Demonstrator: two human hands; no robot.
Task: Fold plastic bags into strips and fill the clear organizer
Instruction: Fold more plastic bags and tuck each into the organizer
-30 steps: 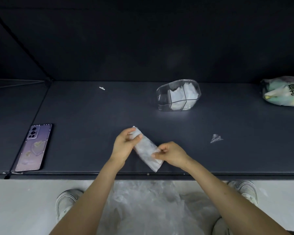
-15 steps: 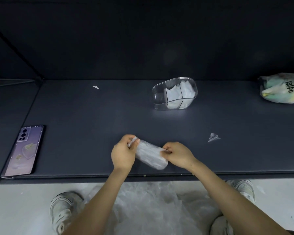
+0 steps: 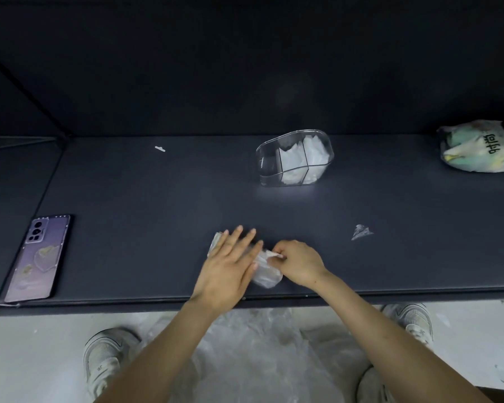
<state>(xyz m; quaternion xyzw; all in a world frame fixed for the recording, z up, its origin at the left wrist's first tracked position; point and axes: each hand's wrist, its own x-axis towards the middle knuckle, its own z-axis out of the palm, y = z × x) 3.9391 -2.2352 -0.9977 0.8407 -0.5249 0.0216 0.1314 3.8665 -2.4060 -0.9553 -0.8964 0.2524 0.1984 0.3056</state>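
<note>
The dark counter (image 3: pixel 157 263) carries a folded plastic bag (image 3: pixel 266 276) beneath the fingers (image 3: pixel 246 239). Beyond the fingers, slightly right, stands the clear organizer (image 3: pixel 268 170). Far to their left lies a purple phone (image 3: pixel 38 257), and beyond-left a tiny white scrap (image 3: pixel 159 148). To their right sits a crumpled plastic scrap (image 3: pixel 360 231), and far right a printed bag (image 3: pixel 483 149).

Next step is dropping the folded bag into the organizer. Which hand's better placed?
Right. The right hand pinches the folded bag by its end, and the clear organizer stands straight ahead of it. The left hand lies flat on the bag, fingers straight, no grip.
</note>
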